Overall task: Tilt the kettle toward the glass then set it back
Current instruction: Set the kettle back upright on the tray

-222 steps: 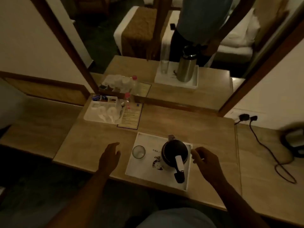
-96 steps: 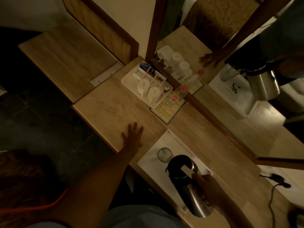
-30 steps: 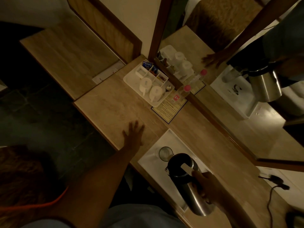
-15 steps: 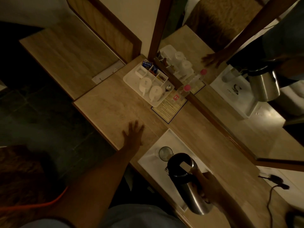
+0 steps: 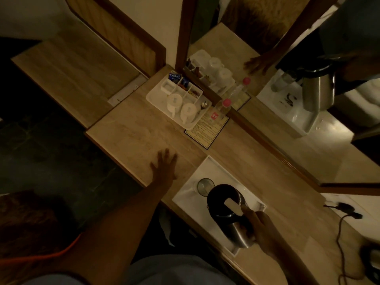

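Kettle point(image 5: 228, 212): steel body, dark lid with a pale lever on top. Lower right of centre in the frame, over the white tray point(image 5: 207, 169). Tipped, its top leaning toward the glass; whether its base touches the tray cannot be told.

Glass point(image 5: 205, 186): clear, upright on the white tray, just beside the kettle's top on the side nearer the frame's centre. Its contents cannot be made out.

Right hand point(image 5: 262, 230): lower right, fingers closed around the kettle's handle; forearm runs off toward the bottom right corner.

Left hand point(image 5: 164, 166): centre of the frame, lying flat on the wooden counter point(image 5: 131, 130), fingers spread and holding nothing. Near the tray's left edge but apart from it.

Amenity tray point(image 5: 156, 95): white, divided, upper centre. Holds two upturned white cups point(image 5: 182, 106), tea sachets point(image 5: 174, 76) in its rear compartments and a spoon point(image 5: 204, 104).

Water bottle point(image 5: 221, 109): clear with a pink cap, standing just right of the amenity tray, on a printed card point(image 5: 206, 131).

Mirror point(image 5: 287, 79): upper right, wood framed, reflecting the kettle, tray, bottle and an arm.

Black cable point(image 5: 341, 223): right edge, plugged in at the wall and trailing down over the counter.
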